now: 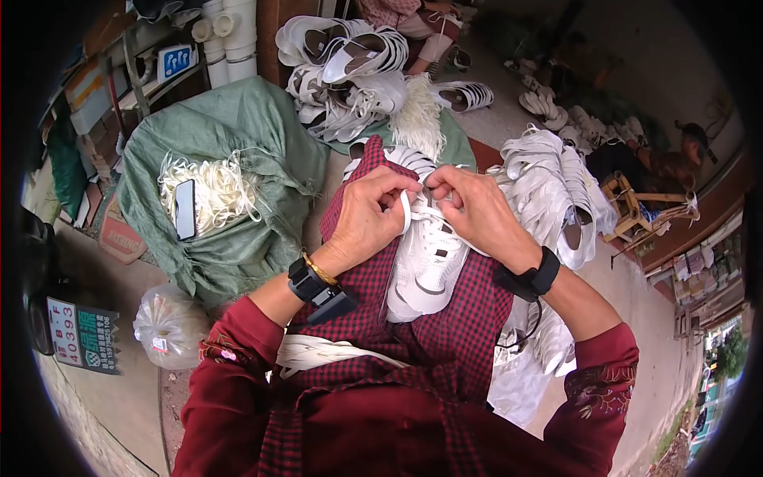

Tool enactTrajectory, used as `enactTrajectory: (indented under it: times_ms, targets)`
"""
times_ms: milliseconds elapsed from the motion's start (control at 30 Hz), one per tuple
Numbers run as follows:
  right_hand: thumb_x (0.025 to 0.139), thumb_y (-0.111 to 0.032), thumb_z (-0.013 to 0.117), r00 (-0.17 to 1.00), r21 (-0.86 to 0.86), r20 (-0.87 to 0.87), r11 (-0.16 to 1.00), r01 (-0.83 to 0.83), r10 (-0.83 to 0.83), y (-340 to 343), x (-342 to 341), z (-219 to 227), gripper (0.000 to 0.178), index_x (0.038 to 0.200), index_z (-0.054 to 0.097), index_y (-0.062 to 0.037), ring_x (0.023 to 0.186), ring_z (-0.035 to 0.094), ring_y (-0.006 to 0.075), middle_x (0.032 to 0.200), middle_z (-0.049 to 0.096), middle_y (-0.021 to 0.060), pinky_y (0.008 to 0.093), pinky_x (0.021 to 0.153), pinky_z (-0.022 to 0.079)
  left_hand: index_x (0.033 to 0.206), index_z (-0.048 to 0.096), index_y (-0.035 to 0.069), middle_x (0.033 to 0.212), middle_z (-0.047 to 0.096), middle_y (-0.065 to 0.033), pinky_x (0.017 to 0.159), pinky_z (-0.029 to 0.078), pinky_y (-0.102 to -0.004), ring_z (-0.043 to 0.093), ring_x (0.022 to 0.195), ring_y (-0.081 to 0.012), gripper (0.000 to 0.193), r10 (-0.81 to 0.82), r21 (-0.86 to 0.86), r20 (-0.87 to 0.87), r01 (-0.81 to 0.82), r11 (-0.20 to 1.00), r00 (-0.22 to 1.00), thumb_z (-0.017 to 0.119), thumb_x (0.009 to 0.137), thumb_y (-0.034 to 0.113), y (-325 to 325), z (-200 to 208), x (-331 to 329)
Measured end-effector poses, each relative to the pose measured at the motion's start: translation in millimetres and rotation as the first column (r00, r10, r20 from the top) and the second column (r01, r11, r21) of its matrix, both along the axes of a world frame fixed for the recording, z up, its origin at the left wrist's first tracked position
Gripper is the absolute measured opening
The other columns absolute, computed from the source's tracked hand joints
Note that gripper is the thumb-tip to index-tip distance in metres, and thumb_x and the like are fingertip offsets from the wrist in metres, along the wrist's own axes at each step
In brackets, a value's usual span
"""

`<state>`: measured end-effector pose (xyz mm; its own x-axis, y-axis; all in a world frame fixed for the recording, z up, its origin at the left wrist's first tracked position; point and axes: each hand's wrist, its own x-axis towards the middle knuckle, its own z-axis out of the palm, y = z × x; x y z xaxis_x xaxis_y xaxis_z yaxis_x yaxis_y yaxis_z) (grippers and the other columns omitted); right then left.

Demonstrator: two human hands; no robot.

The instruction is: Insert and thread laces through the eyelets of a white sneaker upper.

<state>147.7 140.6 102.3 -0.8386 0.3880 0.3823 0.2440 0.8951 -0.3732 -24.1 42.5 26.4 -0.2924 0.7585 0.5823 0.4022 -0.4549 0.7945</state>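
A white sneaker [427, 282] lies on my lap over a red-and-black checked apron [469, 326], its toe toward me. White laces cross its front. My left hand [367, 213] is closed in a pinch on a white shoelace [407, 213] at the left of the shoe's opening. Opposite it, my right hand [479, 213] pinches close to the upper eyelets; the fingers hide what they hold, perhaps a lace end. A bundle of loose white laces [334, 352] rests across my lap, nearer my body.
Left stands a green sack [298, 151] bearing a heap of white laces [230, 195] and a phone [185, 209]. A plastic bag [168, 326] sits below it. White shoe uppers are piled ahead [342, 60] and right [540, 175]. Other people sit ahead [413, 20] and far right [675, 163].
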Motion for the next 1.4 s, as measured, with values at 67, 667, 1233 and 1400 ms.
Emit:
enactTrajectory:
  times_ms: [67, 667, 1233, 1400]
  targets:
    - [0.078, 0.003, 0.063, 1.0, -0.042, -0.009, 0.999, 0.002, -0.003, -1, -2, 0, 0.024, 0.102, 0.064, 0.0019, 0.07, 0.066, 0.0283, 0.086, 0.07, 0.0157, 0.0385, 0.067, 0.053, 0.1, 0.073, 0.0, 0.093, 0.065, -0.0064, 0.066, 0.053, -0.0237, 0.065, 0.076, -0.0097, 0.013, 0.031, -0.009, -0.038, -0.032, 0.999, 0.999, 0.068, 0.088, -0.001, -2, 0, 1]
    - [0.078, 0.001, 0.069, 0.996, -0.229, -0.074, 0.973, 0.035, -0.053, -2, -4, -3, 0.028, 0.107, 0.067, 0.0005, 0.066, 0.059, 0.007, 0.083, 0.073, 0.0048, 0.0252, 0.062, 0.049, 0.092, 0.069, -0.002, 0.08, 0.07, -0.0023, 0.058, 0.051, -0.0211, 0.064, 0.069, -0.0044, 0.012, -0.188, -0.365, 0.124, 0.221, 0.905, 0.974, 0.077, 0.088, 0.007, 9, 26, -18]
    - [0.078, 0.001, 0.058, 0.973, 0.164, 0.095, 0.968, 0.192, -0.209, 21, 64, 35, 0.006, 0.083, 0.054, -0.0005, 0.075, 0.062, 0.0398, 0.073, 0.06, 0.0173, 0.0461, 0.063, 0.046, 0.108, 0.06, 0.0, 0.097, 0.067, -0.0046, 0.074, 0.052, -0.0234, 0.065, 0.087, -0.0089, 0.011, -0.191, -0.171, 0.176, 0.221, 0.96, 0.966, 0.058, 0.099, 0.006, -5, 11, -9]
    - [0.085, -0.018, 0.069, 0.998, 0.033, 0.02, 0.998, 0.051, -0.052, 17, 44, 11, 0.029, 0.107, 0.064, 0.0008, 0.095, 0.063, 0.034, 0.097, 0.066, 0.0174, 0.0448, 0.086, 0.048, 0.116, 0.057, -0.001, 0.098, 0.066, -0.006, 0.076, 0.05, -0.0213, 0.063, 0.089, -0.0063, 0.023, -0.179, -0.165, 0.059, 0.186, 0.969, 0.982, 0.059, 0.093, -0.005, -18, 7, -15]
